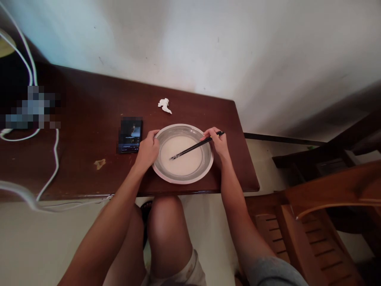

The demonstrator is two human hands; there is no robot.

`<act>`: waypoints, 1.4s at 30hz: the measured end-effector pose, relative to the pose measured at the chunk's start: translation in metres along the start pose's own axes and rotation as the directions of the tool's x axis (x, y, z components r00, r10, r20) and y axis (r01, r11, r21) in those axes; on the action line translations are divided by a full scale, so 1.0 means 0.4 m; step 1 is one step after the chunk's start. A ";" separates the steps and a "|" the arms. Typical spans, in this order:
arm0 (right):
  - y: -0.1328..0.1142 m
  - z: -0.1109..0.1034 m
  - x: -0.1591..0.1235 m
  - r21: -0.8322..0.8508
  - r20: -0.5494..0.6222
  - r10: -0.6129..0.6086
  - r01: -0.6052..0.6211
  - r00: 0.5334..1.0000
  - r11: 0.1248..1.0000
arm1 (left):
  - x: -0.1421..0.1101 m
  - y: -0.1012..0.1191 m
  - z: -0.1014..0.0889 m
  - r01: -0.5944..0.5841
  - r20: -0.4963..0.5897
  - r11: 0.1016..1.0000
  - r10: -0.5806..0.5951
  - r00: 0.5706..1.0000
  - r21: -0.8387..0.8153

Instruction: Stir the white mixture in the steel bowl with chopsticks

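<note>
A round metal basin stands near the front edge of the dark wooden table, holding a whitish liquid or batter. My left hand is closed on the basin's left rim. In my right hand, over the right rim, is a pair of black chopsticks slanting down to the left. Their lower ends are coated white and meet the pale mixture near its middle. Whether my right hand touches the rim, I cannot tell.
Left of the basin a phone lies on the table. Crumpled white tissue is behind the basin, and a small torn scrap lies at front left. White cables run along the left. Wooden chairs stand at right.
</note>
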State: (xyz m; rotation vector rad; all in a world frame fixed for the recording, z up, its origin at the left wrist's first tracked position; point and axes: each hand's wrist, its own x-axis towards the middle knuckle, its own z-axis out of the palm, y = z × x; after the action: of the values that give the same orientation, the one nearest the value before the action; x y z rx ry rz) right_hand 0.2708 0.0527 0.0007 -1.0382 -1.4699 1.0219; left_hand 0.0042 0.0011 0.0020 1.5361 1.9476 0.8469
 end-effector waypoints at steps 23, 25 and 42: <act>0.007 0.003 0.002 0.026 0.006 -0.004 0.004 1.000 1.000 | 0.001 0.002 0.001 0.002 -0.002 1.000 -0.002 1.000 -0.006; 0.007 -0.001 0.004 0.006 -0.074 -0.032 0.033 0.997 0.999 | 0.002 -0.002 0.002 -0.002 -0.002 1.000 0.002 1.000 -0.010; 0.004 -0.007 0.003 0.037 -0.108 0.002 0.002 0.994 0.999 | 0.009 -0.009 0.008 -0.006 -0.009 1.000 0.006 1.000 0.031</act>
State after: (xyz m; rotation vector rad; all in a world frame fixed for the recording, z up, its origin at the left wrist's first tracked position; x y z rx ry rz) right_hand 0.2736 0.0544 -0.0001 -1.0506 -1.3590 0.9741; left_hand 0.0034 0.0043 -0.0030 1.5589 1.9718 0.8315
